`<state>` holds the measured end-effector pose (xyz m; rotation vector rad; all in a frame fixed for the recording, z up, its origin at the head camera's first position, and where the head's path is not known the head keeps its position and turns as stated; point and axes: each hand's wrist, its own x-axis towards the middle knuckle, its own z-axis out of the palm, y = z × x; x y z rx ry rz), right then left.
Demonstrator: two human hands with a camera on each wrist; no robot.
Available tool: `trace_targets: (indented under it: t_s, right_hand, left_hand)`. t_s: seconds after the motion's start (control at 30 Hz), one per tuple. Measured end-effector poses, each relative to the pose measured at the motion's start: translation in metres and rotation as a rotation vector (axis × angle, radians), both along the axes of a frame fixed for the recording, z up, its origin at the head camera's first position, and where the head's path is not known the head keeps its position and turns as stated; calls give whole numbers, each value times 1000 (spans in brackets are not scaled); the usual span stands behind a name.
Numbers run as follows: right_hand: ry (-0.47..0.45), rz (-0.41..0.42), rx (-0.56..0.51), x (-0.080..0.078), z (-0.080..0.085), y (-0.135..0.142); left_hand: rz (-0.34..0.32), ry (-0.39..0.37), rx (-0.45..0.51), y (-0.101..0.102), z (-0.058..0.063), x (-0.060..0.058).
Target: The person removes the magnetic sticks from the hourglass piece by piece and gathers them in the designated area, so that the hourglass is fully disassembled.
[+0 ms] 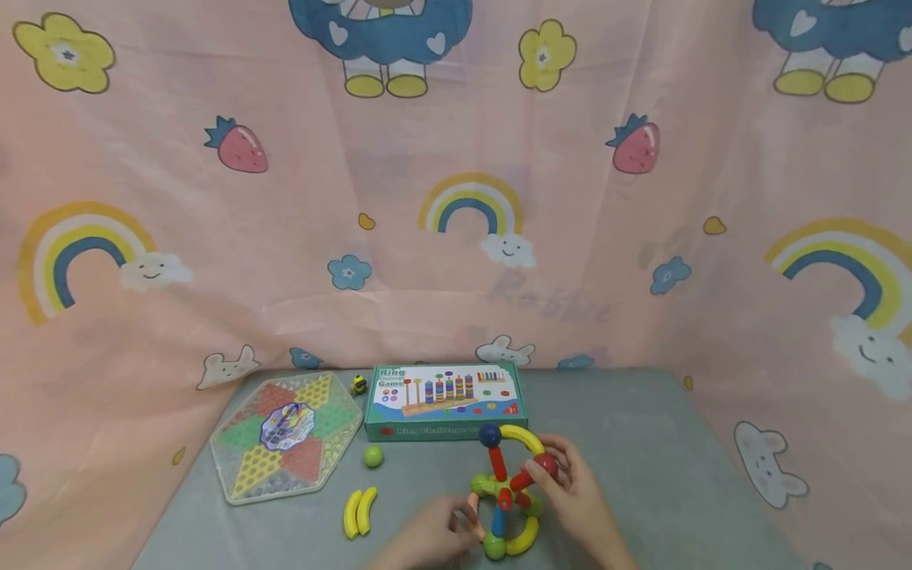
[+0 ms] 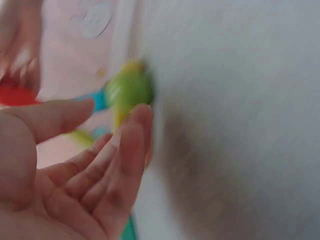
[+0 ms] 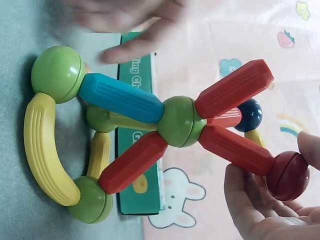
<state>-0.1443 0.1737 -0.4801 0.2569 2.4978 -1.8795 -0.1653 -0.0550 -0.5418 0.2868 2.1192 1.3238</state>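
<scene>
A construction of coloured rods and balls stands on the table, with a green ball (image 3: 181,121) at its hub joining red rods and a blue rod (image 3: 121,98). At its upper right in the head view, my right hand (image 1: 580,499) holds a dark red ball (image 3: 287,176) between thumb and fingers. My left hand (image 1: 435,529) is beside the lower left of the construction, near a green ball (image 2: 131,90). Its thumb stands apart from the loosely bent fingers, and nothing shows between them. A curved yellow rod (image 3: 46,150) links two green balls. A dark blue ball (image 1: 489,435) tops one red rod.
Two curved yellow rods (image 1: 359,513) and a loose green ball (image 1: 374,456) lie to the left. Behind them are a hexagonal Chinese checkers board (image 1: 238,492), a small bee-like figure (image 1: 359,385) and a Ring Challenge Game box (image 1: 445,402). A patterned pink cloth (image 1: 306,198) hangs behind the table.
</scene>
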Motion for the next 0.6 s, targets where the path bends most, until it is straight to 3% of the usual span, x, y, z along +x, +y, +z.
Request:
trace_targets:
  t_s: [0.07,0.23,0.43,0.6]
  right_hand:
    - [-2,-6,9,-1,0,0]
    - [-4,-13,33,-2,2,-1]
    - [4,-7,51,-1,2,-1]
    - [29,-7,27,0,2,-1]
  left_hand:
    - [23,89,-35,-6,14,-11]
    - [67,355,29,-13,40,-32]
    - [25,596,71,-4,46,-38]
    - [-47,693,74,8,51,-45]
